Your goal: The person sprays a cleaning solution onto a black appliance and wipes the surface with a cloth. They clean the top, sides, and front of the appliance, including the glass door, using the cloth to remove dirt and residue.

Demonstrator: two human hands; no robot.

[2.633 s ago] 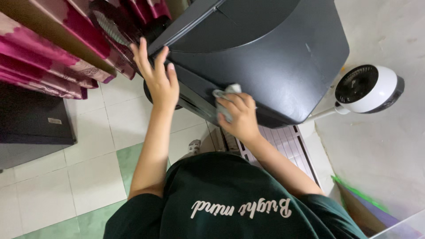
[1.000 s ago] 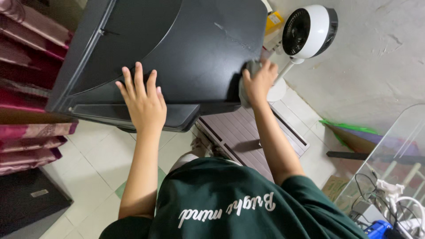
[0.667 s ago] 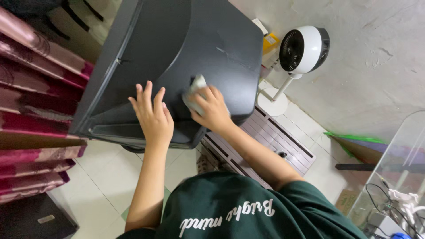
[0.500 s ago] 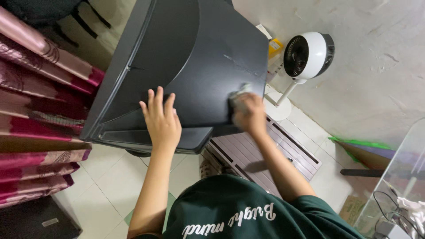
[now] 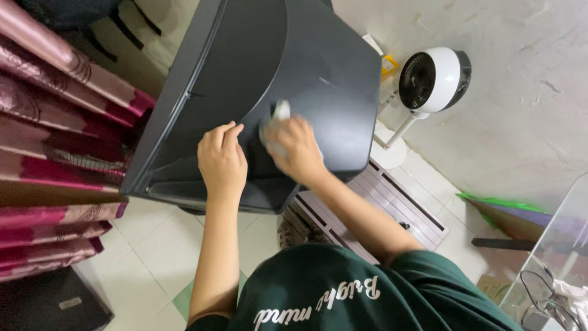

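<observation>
The right hand (image 5: 296,147) is closed around a small pale cloth (image 5: 277,122), pressing it flat against the top of the dark grey appliance (image 5: 324,79); the cloth pokes out just past the fingertips and sits near the middle of the top, close beside the other hand. The left hand (image 5: 222,160) rests palm down on the same surface, its fingers drawn together and slightly curled, bracing the appliance near its front edge.

As a judgement, the wiping looks well under way but not finished: the matt top shows no obvious dust or smears around the cloth, yet a thin pale scuff (image 5: 324,79) sits beyond the right hand, and the recessed band of the front edge under the left wrist cannot be judged clean or dirty from here (it lies in shadow).

Against the frame 0.5 s ago, the cloth has swept from the right-hand edge of the top, on the side of the white pedestal fan (image 5: 432,79), back toward the centre, so the 2 hands are now almost side by side. The left hand has closed up from spread fingers to a looser, bunched hold, staying roughly where it was
</observation>
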